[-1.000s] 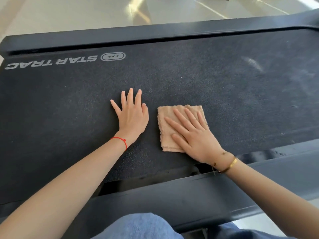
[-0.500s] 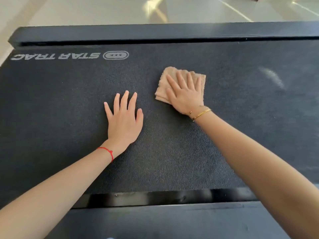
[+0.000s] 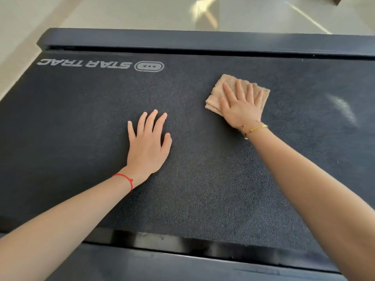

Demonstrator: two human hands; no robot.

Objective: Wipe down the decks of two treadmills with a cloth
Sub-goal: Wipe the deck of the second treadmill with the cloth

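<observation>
A pale shiny floor (image 3: 121, 13) shows behind a black treadmill deck (image 3: 203, 179). A folded tan cloth (image 3: 215, 94) lies flat on the deck, under the right hand (image 3: 241, 108) and well to the right of the left hand (image 3: 149, 145). The cloth is nearly square, one corner pointing away toward the far rail (image 3: 203, 40). The right hand presses it with straight, spread fingers. The left hand rests flat on the bare deck, fingers straight.

The belt (image 3: 203, 179) is black, matt and finely grainy, like textured rubber. The cloth (image 3: 219, 92) is tan, fuzzy terry. The rails (image 3: 182, 40) look like smooth, dull black plastic. The floor (image 3: 121, 13) is pale and glossy, with reflections.
</observation>
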